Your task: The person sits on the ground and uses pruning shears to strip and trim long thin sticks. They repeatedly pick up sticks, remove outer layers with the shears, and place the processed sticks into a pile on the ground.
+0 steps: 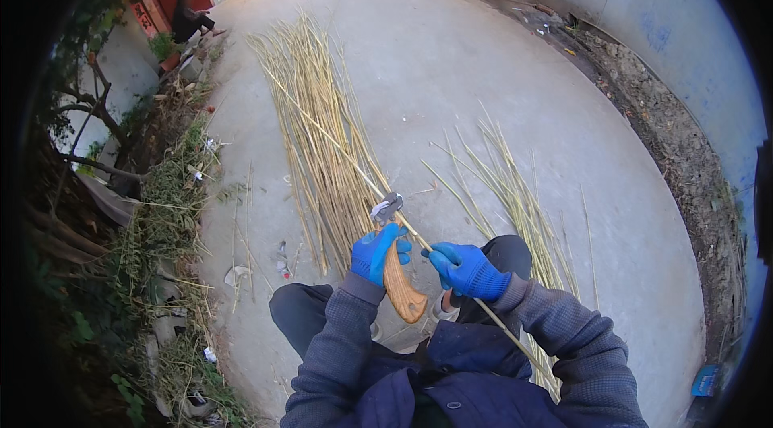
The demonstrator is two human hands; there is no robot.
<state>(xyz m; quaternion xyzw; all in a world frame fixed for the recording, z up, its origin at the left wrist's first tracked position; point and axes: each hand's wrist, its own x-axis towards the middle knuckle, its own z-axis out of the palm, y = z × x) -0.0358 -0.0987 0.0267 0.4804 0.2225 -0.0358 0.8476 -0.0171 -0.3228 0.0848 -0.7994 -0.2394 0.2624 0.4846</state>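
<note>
We are bending over a pale concrete lane [386, 90], a bluish wall [684, 33] edging its right side. A large bundle of stalks [322, 138] is lying ahead and a smaller pile [523, 209] is resting to our right, probably for easy reach. We are gripping one long stalk [413, 233] in our closed right hand [467, 268], seemingly to steady it against the tool [398, 287] (its metal head is hiding the exact contact), while our left hand [376, 255] is wrapping tightly around the wooden handle.
</note>
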